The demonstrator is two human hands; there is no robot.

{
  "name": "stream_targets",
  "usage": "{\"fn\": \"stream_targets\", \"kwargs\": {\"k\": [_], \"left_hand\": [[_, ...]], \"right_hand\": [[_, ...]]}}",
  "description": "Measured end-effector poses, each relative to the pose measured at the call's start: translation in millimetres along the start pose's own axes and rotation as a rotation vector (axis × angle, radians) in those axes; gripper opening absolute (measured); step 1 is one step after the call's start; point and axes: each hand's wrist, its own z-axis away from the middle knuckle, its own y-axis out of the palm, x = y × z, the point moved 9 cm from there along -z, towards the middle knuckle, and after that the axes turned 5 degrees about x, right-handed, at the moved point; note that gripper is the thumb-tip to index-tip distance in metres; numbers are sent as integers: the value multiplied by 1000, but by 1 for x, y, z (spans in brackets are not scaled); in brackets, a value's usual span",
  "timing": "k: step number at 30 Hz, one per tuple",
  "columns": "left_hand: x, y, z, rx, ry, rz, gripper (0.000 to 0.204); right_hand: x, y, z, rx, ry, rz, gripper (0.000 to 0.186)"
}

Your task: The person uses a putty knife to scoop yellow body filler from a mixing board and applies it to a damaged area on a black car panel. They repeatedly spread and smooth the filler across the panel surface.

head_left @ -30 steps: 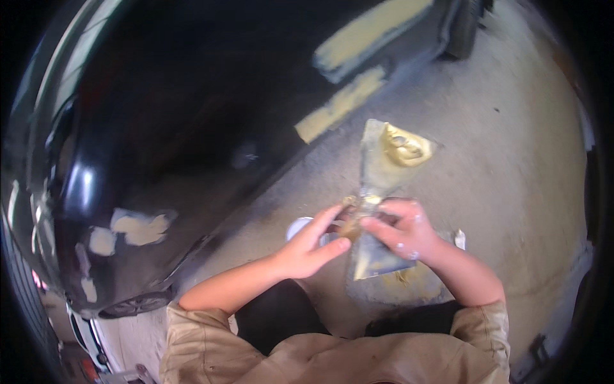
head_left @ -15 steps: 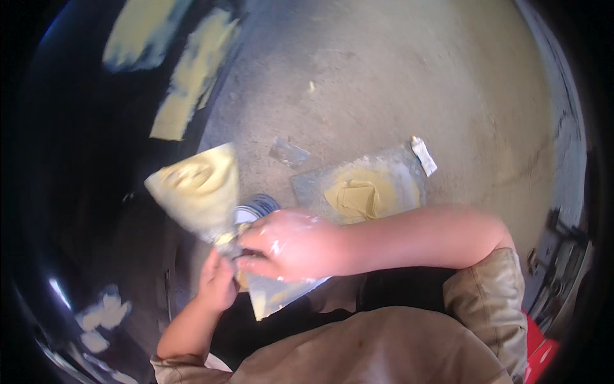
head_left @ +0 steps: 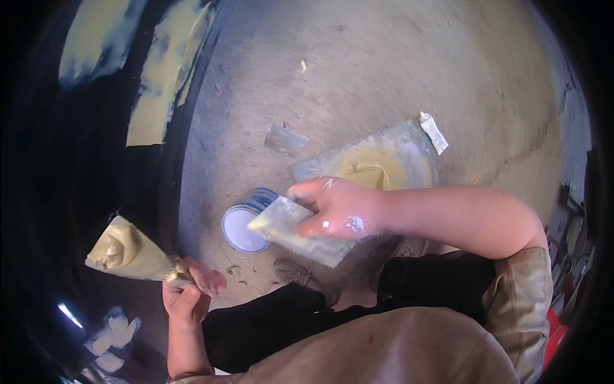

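My left hand (head_left: 188,291) grips the handle of a wide putty knife (head_left: 128,253) loaded with a lump of yellow-beige filler; its blade points left toward the black car body (head_left: 77,192). My right hand (head_left: 336,208) holds a second flat spreader (head_left: 294,230) smeared with filler, just above and right of a round white-lidded tin (head_left: 246,224) standing on the concrete floor. The two tools are apart from each other.
A grey mixing board (head_left: 377,163) with a patch of yellow filler lies on the floor behind my right hand. A small tube (head_left: 433,132) lies at its far corner. A loose grey scrap (head_left: 284,139) lies farther back. Filler patches (head_left: 157,96) mark the car panel.
The two hands were together on the tools; now they have separated. My left hand carried the loaded knife left toward the car, and my right hand keeps the other spreader near the tin.
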Motion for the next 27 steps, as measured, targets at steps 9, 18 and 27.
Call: {"fn": "stream_targets", "kwargs": {"k": [9,18,27], "left_hand": [[7,-10,-3,-180,-111,13,26],[-8,-13,-1,-305,-29,-144,16],[-35,-3,5,-269,182,-483,41]], "right_hand": [[14,-9,-6,-159,-60,-268,31],[184,68,54,-587,-1176,1312,45],[214,141,26,-665,-1195,1489,45]]}}
